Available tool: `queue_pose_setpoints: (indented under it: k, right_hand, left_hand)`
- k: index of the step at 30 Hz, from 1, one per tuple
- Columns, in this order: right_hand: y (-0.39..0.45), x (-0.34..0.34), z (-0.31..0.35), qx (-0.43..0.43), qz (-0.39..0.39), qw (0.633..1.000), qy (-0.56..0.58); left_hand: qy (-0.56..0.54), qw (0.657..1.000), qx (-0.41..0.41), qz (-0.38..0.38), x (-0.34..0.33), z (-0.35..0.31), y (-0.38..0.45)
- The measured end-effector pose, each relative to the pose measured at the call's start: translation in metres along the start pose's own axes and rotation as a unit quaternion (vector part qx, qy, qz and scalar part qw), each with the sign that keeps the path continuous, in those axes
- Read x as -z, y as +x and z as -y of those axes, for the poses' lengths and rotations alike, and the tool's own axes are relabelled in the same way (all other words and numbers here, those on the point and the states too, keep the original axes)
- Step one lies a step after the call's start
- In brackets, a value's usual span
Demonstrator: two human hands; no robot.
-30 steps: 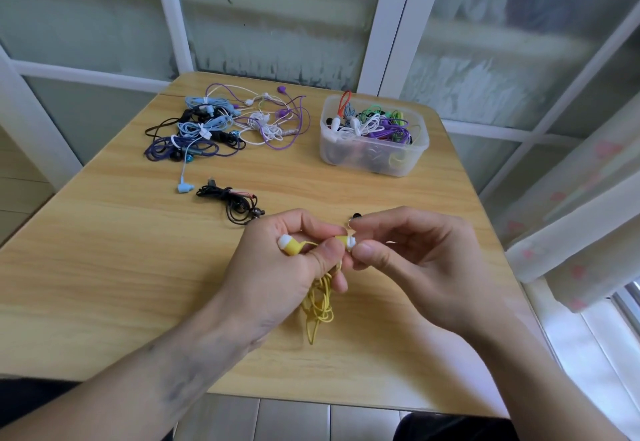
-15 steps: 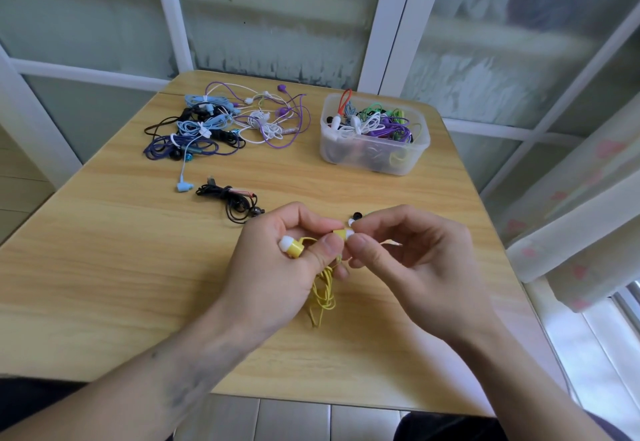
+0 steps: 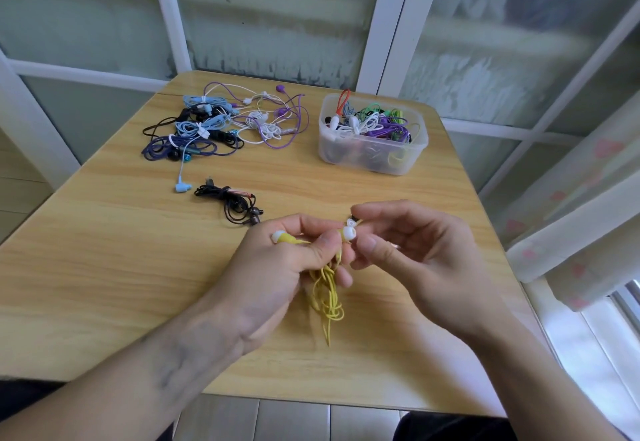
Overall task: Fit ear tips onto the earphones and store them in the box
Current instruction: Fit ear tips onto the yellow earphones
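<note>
Now the left hand (image 3: 277,267) grips the yellow earphones (image 3: 327,290), cord dangling toward six o'clock, while the right hand (image 3: 415,260) pinches a white ear tip (image 3: 349,232) on the bud between them. Both buds look white-tipped, lying along nine-to-three. Next, likely, the clear plastic box (image 3: 372,160) of earphones waits at twelve o'clock, nearer the right hand.

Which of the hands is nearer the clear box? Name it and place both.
Right. The right hand sits below the clear box, toward the table's near edge; the left hand lies farther, down-left of it.
</note>
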State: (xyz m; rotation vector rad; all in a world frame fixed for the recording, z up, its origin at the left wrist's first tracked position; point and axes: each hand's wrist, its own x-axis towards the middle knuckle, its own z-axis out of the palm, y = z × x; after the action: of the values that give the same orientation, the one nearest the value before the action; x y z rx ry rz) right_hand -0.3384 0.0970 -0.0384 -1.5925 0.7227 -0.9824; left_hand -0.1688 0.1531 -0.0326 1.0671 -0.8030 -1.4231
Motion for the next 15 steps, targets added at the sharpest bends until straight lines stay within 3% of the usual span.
queue_pose_setpoints:
  k: [6, 15]
  right_hand:
    - [-0.002, 0.001, 0.000, 0.072, 0.004, 0.987, -0.141]
    - [0.009, 0.001, -0.001, -0.014, -0.045, 0.998, -0.036]
  left_hand:
    - [-0.020, 0.998, 0.052, 0.015, 0.001, 0.000, 0.000]
    - [0.120, 0.985, -0.093, -0.084, -0.017, 0.005, 0.018]
